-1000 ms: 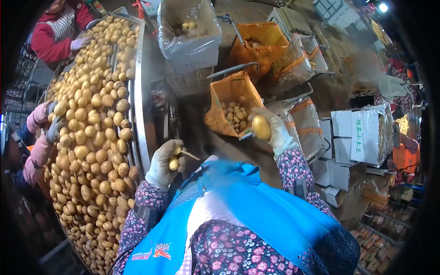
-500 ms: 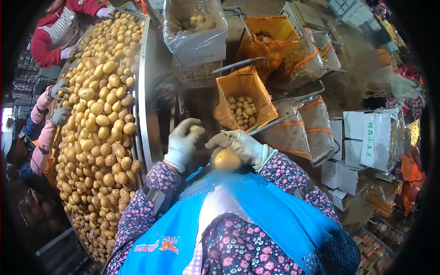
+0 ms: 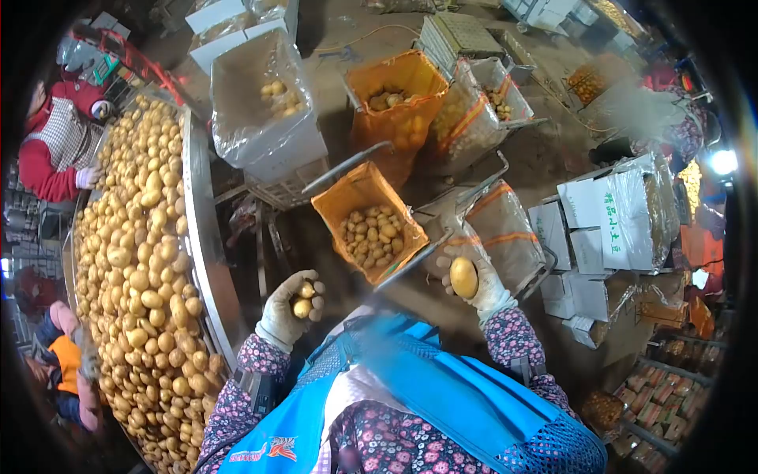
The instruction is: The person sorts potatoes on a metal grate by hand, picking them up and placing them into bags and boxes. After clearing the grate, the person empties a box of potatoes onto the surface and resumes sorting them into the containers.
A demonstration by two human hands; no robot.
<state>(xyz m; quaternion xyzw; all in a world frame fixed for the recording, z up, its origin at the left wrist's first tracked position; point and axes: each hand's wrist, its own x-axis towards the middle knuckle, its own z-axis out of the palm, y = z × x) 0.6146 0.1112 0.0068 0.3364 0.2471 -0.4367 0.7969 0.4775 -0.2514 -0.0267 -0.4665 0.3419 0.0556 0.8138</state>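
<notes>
Two small potatoes (image 3: pixel 303 299) sit in my gloved left hand (image 3: pixel 286 310), its fingers curled round them. A larger oval potato (image 3: pixel 464 276) rests against the palm of my gloved right hand (image 3: pixel 487 291), held with the fingers bent around it. Between and beyond my hands, an orange mesh bag (image 3: pixel 338 207) hangs open on a metal frame, partly filled with small potatoes (image 3: pixel 373 235). To the right of it, near my right hand, stands a pale mesh bag with orange stripes (image 3: pixel 505 241).
A sorting table with a metal edge (image 3: pixel 207 237) on my left is heaped with potatoes (image 3: pixel 142 268). A plastic-lined white box (image 3: pixel 272 138) and another orange bag (image 3: pixel 395 75) stand ahead. White cartons (image 3: pixel 584 205) are stacked at right. Co-workers stand across the table.
My hands have moved apart, the right one outward to the right with the large potato. My view has turned, so the table and bags appear farther left.
</notes>
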